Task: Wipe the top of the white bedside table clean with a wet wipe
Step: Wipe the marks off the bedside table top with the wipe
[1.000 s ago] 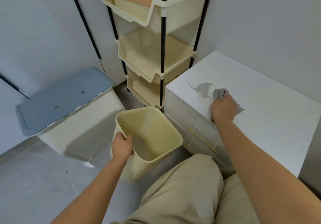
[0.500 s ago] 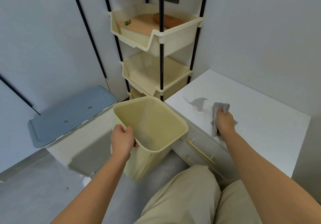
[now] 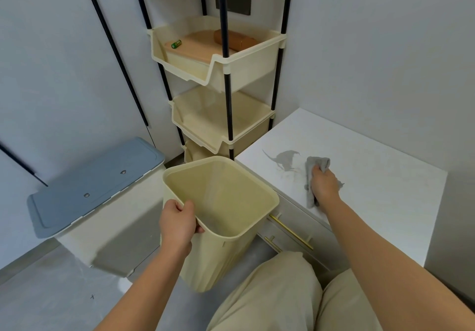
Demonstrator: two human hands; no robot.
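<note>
The white bedside table (image 3: 372, 176) stands at the right, with a dark grey smear (image 3: 285, 158) and fine crumbs near its left front corner. My right hand (image 3: 324, 185) rests on the table top just right of the smear, shut on a crumpled grey wet wipe (image 3: 314, 168) that hangs over the front edge. My left hand (image 3: 177, 224) grips the near rim of an empty cream plastic bin (image 3: 223, 202), held in the air with its far rim close to the table's left front edge.
A cream tiered rack (image 3: 221, 66) with black poles stands behind the bin, its top tray holding a brown block and a small green item. A white box with a blue lid (image 3: 95, 184) sits at the left. My beige trouser knees (image 3: 280, 294) fill the bottom.
The bin has been lifted up to the height of the table's edge. My right hand with the wipe has stayed just right of the smear. The camera has tilted upward.
</note>
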